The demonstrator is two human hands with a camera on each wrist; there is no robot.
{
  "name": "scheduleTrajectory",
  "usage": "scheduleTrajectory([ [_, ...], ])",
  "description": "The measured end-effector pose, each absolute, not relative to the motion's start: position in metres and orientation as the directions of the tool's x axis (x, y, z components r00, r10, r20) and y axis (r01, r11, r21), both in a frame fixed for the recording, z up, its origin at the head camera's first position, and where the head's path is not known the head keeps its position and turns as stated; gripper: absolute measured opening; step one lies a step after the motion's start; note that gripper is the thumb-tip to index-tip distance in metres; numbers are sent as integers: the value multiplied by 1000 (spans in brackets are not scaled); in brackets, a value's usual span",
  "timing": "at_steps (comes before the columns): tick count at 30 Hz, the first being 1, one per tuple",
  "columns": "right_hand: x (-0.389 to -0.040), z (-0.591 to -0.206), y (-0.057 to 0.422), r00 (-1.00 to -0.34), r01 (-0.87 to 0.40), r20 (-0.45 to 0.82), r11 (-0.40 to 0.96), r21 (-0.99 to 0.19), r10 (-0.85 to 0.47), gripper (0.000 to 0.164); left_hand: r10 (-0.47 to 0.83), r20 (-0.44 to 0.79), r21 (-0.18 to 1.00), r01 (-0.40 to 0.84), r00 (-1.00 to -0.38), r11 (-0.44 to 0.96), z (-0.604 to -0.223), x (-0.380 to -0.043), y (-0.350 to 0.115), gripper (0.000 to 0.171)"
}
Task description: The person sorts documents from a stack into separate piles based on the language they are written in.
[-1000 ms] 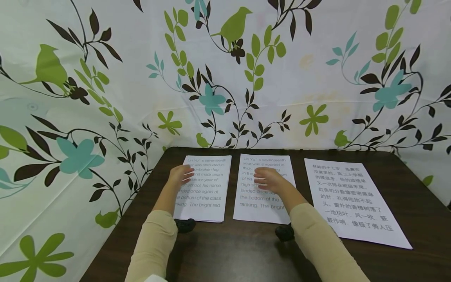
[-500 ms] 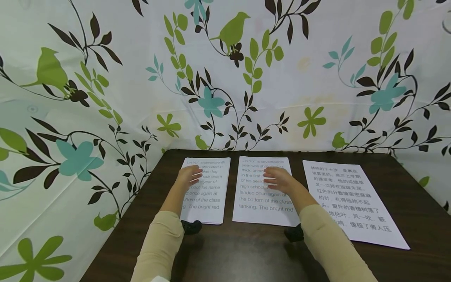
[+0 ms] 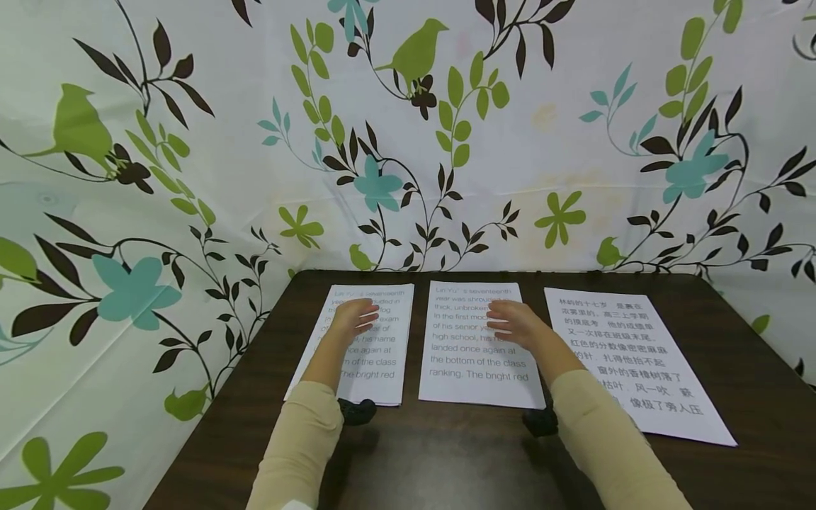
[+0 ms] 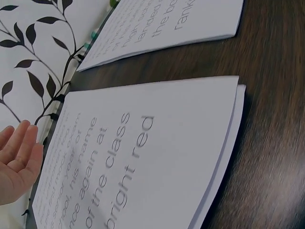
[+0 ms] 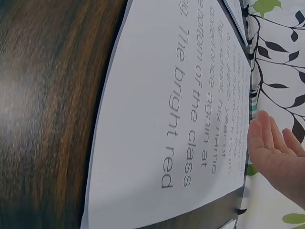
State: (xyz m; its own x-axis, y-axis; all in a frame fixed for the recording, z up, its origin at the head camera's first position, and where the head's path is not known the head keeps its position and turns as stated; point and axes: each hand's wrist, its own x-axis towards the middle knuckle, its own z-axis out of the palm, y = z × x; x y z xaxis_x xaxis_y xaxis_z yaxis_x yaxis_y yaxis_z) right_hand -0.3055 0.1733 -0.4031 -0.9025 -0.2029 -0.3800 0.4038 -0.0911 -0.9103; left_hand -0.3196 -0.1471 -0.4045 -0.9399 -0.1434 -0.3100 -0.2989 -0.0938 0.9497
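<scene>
My left hand [image 3: 353, 319] is held over the left stack of printed English sheets [image 3: 376, 382], its fingers relaxed and pointing inward, gripping nothing. Over the right side of the middle stack of English sheets [image 3: 472, 389] hovers my right hand [image 3: 516, 324], fingers loosely extended toward the left. Both wrist views show bare palms beside the paper: the left hand [image 4: 19, 162] at the left edge, the right hand [image 5: 276, 152] at the right edge. In the left wrist view the left stack [image 4: 190, 114] has slightly uneven layers at one edge.
A sheet printed in Chinese [image 3: 695, 425] lies at an angle on the right, partly covered by my right sleeve [image 3: 599, 425]. All papers rest on a dark wooden table [image 3: 433, 453]. A patterned cloth [image 3: 408, 142] with birds and leaves hangs behind the table.
Both hands have drifted to the right over the papers, uncovering more of the left stack's left side. The fingers keep about the same pose, and the view has shifted slightly.
</scene>
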Motion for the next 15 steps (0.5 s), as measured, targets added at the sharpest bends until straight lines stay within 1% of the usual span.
scheduleTrajectory([
  [2,-306,-403,176,-903,410,-387,-102,-907,-186,54,-132,-320,946,-308,-938,-103,-405,-321,-144,41],
  [10,-304,-404,188,-911,408,-391,-150,-901,-132,55,-121,-345,938,-339,-931,-70,-409,-322,-126,38],
  [15,-302,-404,195,-916,401,-392,-137,-906,-89,54,-106,-342,940,-340,-934,-37,-413,-322,-116,37],
])
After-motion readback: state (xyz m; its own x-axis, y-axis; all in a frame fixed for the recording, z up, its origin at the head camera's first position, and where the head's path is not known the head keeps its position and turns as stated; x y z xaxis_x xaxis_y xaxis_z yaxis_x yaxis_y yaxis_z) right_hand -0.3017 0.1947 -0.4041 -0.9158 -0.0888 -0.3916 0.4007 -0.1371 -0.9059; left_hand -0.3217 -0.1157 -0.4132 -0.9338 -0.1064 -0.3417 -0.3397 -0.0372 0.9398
